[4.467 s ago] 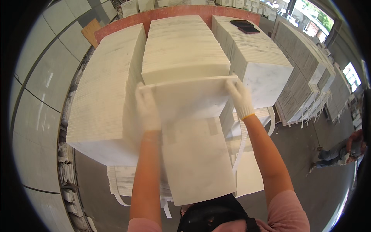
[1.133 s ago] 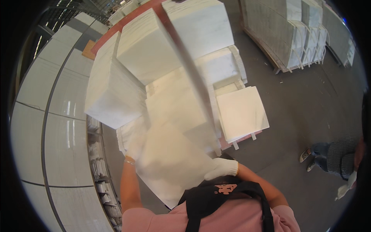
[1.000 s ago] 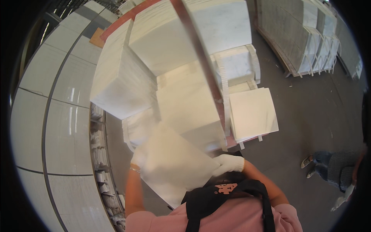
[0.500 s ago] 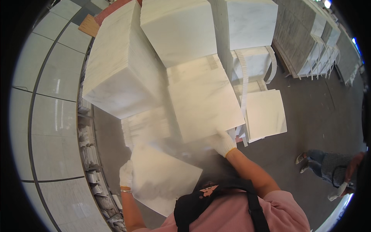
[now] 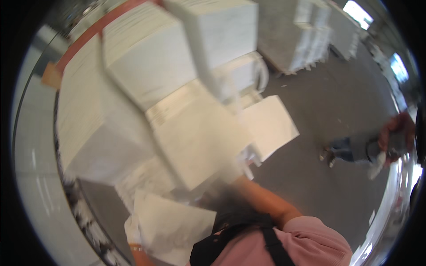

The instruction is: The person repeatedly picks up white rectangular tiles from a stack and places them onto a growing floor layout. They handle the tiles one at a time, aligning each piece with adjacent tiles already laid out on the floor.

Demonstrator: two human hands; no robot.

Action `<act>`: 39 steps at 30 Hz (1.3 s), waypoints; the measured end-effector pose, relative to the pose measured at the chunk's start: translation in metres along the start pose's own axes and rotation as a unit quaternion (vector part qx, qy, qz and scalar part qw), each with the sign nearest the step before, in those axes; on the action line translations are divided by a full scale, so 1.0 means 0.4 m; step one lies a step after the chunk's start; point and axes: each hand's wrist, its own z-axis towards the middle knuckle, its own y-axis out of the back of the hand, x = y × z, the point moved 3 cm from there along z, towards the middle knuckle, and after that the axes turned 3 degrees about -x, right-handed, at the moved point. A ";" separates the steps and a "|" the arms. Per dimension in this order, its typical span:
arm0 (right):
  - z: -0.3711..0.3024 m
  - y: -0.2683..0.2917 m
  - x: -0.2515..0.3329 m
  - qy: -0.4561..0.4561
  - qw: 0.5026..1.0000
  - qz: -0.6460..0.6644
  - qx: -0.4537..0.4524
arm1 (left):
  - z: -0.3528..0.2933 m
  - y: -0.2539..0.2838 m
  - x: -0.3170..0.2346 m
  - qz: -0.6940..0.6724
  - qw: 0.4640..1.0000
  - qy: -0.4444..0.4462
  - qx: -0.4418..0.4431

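My left hand, in a white knit glove with a yellowish cuff, grips the left edge of a white marble-look tile. That tile is tilted in front of my body. My right hand is at the near edge of a pale square tile lying on top of a stack. Motion smears its fingers, so whether it grips that tile is unclear. Directly beyond the held tile stands a low row of upright tiles.
Tall blocks of stacked white tiles stand at the left and far side, before a red beam. Loose tiles lie right of the stack. Another person stands at the right. Large tile panels line the left.
My view has swung to the right and blurred, shifting the stacks leftward in the picture. My left hand still holds the tile; my right hand remains by the stack's near edge.
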 end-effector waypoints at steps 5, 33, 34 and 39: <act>0.042 -0.051 0.111 0.027 0.981 0.179 -0.072 | 0.041 -0.098 -0.144 0.206 0.971 0.093 0.070; -1.262 0.891 -0.303 -0.229 0.773 -0.408 -0.428 | -0.262 -0.963 -0.490 0.356 0.820 -0.298 0.334; -1.307 0.894 -0.357 -0.251 0.770 -0.400 -0.429 | -0.281 -0.984 -0.490 0.359 0.814 -0.307 0.338; -1.497 0.844 -0.583 -0.338 0.756 -0.322 -0.459 | -0.351 -1.111 -0.500 0.373 0.768 -0.374 0.363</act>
